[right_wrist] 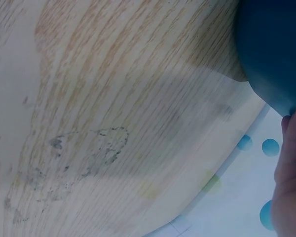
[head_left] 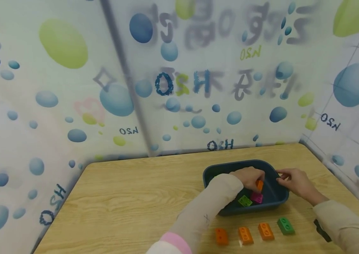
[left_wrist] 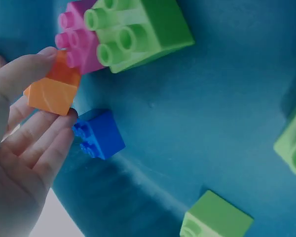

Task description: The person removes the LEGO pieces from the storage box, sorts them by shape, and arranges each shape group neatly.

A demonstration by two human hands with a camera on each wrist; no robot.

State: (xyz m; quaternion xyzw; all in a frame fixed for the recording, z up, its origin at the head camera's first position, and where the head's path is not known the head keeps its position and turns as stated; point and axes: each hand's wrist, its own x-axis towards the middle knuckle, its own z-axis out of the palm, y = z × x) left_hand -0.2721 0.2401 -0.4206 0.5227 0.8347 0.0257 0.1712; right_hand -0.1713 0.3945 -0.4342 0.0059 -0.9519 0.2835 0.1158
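My left hand reaches into a dark blue plastic bin and pinches an orange toy brick between thumb and fingers. Against that brick, in the left wrist view, lies a pink brick, with a light green brick beside it. A small blue brick sits on the bin's floor just past my fingertips. More light green bricks show at the lower edge and right edge of that view. My right hand holds the bin's right rim, thumb and fingers at the edge.
In front of the bin, a row of bricks stands on the wooden table: three orange ones, including the leftmost orange brick, and a green brick at the right end. A printed curtain with blue and green spots hangs behind the table.
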